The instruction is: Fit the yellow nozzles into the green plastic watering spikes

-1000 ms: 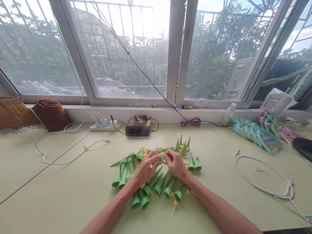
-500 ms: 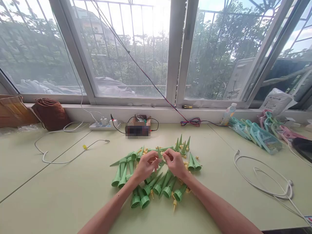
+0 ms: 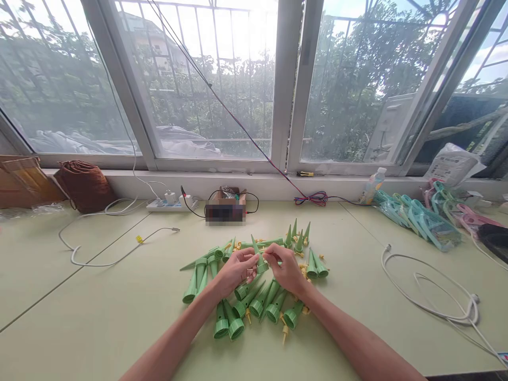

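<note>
Held green spike [image 3: 261, 263] taken as reference; it sat between the two hands, above the middle of the pile, tilted, with its point up. Left hand [image 3: 240, 271]: grip clamped on the spike's side. Right hand [image 3: 284, 269]: fingertips together at the spike's right side; could not tell whether they pinched a small part.

Containers: beyond the held spike, a small open cardboard box [image 3: 224, 200] contained silvery and dark items, its front blurred. Far left of the spike, a brown drawstring bag [image 3: 85, 188] was gathered at the top, contents hidden. Far right, clear plastic bags [image 3: 420, 221] held teal objects; a bottle [image 3: 372, 186] with a pale label stood just beside them.

Surface: the pale green bench [image 3: 138, 328] carried loose green spikes [image 3: 257, 307] around the held one, several nearer the person with hollow wide ends facing out. Yellow pieces [image 3: 285, 333] lay scattered among these. Four upright spikes [image 3: 300, 242] stood beyond and right of the held spike. A white cable [image 3: 99, 263] trailed to its left; a coiled white cable [image 3: 431, 317] lay to its right.

Room: a power strip [image 3: 170, 205] rested beyond and left of the spike; farther back, windows [image 3: 222, 84] showed bars and trees.
</note>
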Demonstrator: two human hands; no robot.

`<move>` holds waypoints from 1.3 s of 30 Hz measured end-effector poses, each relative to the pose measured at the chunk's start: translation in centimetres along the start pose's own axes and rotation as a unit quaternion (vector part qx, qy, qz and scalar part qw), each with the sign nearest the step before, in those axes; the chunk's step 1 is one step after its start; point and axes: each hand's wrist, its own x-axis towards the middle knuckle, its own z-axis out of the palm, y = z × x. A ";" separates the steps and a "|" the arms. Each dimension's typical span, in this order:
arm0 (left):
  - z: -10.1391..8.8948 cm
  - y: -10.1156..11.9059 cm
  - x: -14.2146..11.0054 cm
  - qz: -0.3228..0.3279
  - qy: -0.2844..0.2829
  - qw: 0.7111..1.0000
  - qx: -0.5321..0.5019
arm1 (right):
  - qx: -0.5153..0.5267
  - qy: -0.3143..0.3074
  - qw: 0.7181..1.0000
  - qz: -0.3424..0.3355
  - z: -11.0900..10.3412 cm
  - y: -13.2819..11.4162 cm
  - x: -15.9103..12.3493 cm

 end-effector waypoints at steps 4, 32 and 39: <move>0.2 0.2 -0.1 0.035 0.009 0.999 0.040 | -0.018 0.002 1.000 -0.004 0.1 0.0 0.0; -0.7 -0.9 -0.3 0.355 0.039 0.773 0.524 | 0.008 0.043 0.994 0.102 0.7 1.1 -0.1; -0.4 -1.3 0.1 0.324 0.059 0.797 0.507 | 0.009 0.037 0.994 0.105 0.7 1.1 -0.1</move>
